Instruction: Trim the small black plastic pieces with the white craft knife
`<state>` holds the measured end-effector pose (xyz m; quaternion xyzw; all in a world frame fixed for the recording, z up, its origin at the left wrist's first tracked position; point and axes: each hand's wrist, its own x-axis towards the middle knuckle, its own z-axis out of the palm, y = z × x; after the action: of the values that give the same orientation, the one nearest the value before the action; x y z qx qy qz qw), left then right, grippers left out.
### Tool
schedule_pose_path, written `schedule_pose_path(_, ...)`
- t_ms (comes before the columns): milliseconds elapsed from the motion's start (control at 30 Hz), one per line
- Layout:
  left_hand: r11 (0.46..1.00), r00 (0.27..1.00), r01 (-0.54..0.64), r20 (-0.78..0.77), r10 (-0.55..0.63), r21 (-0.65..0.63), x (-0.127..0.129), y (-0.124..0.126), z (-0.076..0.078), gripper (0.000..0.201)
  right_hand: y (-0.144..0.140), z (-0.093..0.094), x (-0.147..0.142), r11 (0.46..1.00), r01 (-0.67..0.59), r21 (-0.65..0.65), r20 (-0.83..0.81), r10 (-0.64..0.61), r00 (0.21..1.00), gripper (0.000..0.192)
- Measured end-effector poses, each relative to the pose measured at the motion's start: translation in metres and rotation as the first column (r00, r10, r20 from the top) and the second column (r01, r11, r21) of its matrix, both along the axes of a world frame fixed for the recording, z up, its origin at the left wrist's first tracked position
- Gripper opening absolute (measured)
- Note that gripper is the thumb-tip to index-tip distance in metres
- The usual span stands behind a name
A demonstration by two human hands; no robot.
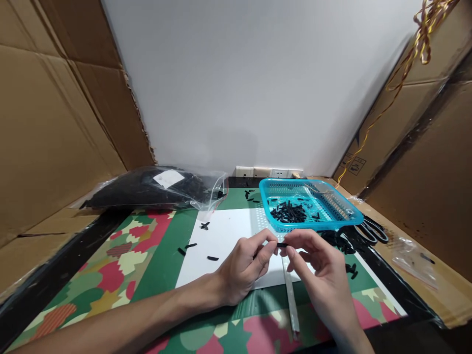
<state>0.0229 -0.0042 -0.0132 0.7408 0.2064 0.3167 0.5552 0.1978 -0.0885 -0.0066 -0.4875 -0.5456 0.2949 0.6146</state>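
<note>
A small black strip-like piece is pinched at its two ends between my hands, above the white sheet. My left hand is closed, thumb and forefinger on the piece's left end. From the other side, my right hand grips the right end with its fingertips, the other fingers curled loosely. Just beyond my hands stands a blue plastic basket holding a heap of similar black pieces. Several loose ones, such as this black piece, lie on the sheet to the left.
At the back left lies a clear bag of black material. Scissors and a small clear bag are on the right. A pale narrow strip lies below my hands. Cardboard walls flank the table; power sockets line the wall.
</note>
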Motion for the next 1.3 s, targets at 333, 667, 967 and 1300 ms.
schedule_pose_path(333, 1.0, 1.0, -0.005, 0.004, 0.005, -0.03, 0.0, -0.001, 0.001, 0.045, 0.003, 0.004, 0.005, 0.997, -0.011, -0.076, -0.011, 0.011, 1.0, 0.022)
schedule_pose_path(667, 1.0, 1.0, -0.019, 0.022, 0.019, -0.004, 0.0, -0.001, 0.001, 0.042, 0.003, 0.007, 0.008, 0.99, -0.099, -0.099, -0.016, 0.098, 0.995, 0.023)
schedule_pose_path(967, 1.0, 0.999, 0.005, 0.042, -0.005, -0.001, 0.0, -0.002, 0.002, 0.04, 0.002, 0.01, 0.009, 0.99, -0.111, -0.086, -0.042, 0.108, 0.993, 0.025)
schedule_pose_path(1300, 1.0, 0.999, -0.004, 0.036, 0.004, 0.003, -0.001, -0.002, 0.001, 0.041, 0.001, 0.011, 0.009, 0.988, -0.127, -0.093, -0.049, 0.123, 0.991, 0.029)
